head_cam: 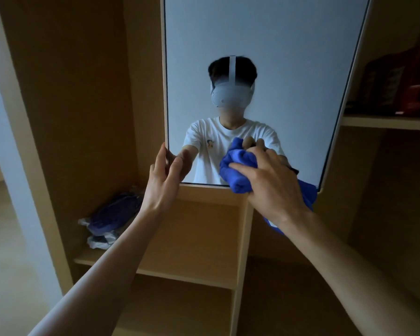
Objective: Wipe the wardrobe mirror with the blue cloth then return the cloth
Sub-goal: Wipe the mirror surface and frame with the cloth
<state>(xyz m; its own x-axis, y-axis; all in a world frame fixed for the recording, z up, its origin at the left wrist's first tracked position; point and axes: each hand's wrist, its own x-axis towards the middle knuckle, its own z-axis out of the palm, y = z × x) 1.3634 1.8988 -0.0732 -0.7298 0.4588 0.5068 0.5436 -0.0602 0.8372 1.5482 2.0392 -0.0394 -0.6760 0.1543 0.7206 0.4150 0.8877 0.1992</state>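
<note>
Fingers of both hands meet the tall wardrobe mirror (264, 40): the left hand (163, 180) pinches its lower left edge, while the right hand (274, 183) clutches the bunched blue cloth (239, 155) against the lower right glass.

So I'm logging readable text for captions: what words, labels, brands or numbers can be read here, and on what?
Nothing here can be read.
On the red package on the right shelf: a pale label, too blurred to read.
On the shirt print reflected in the wardrobe mirror: a small picture, no legible letters.
On the dark bundle on the left shelf: no legible marking.
On the blue cloth: none.
</note>
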